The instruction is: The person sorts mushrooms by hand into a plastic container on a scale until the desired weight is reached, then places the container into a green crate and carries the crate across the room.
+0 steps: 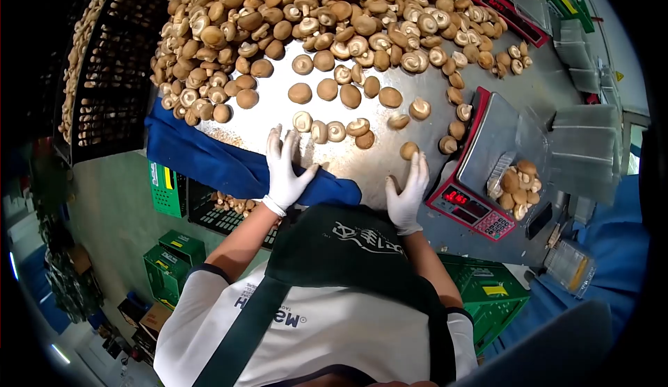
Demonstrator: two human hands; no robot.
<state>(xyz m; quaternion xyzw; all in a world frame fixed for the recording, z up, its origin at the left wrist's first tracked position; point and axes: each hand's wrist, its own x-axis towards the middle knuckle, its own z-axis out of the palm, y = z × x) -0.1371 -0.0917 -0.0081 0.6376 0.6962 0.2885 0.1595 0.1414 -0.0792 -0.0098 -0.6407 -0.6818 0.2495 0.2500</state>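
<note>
Nearest the camera in the head view, white shirt (355,310) under dark green apron (327,255), with pale lettering on the bib. Beyond it, left hand (282,180), gloved in white, over blue cloth (202,142) along the near edge of the metal counter (273,109); fingers (274,147) slightly spread, pointing away from the body, thumb held well out. Just beyond their tips, pale stem-up mushroom (302,121), at the end of a loose row. Right hand (406,203), likewise gloved, at the same edge, with fingers pressed together and thumb apart; by the fingertips, brown cap-up mushroom (409,150). Cannot tell whether in contact.

Across mid-counter, mushrooms (351,95) laid out in loose rows, some cap up, some stem up; behind, large heap (313,4) of the same. To the right, red-edged scale (490,140) with lit red digits, bearing clear tray (497,173) filled with mushrooms; farther back, second scale (510,13). At far right, stacked clear trays (588,136). To the left, black crate (115,102) beside the heap. Below counter level, green crates (163,273) at left, another (483,289) at right.
</note>
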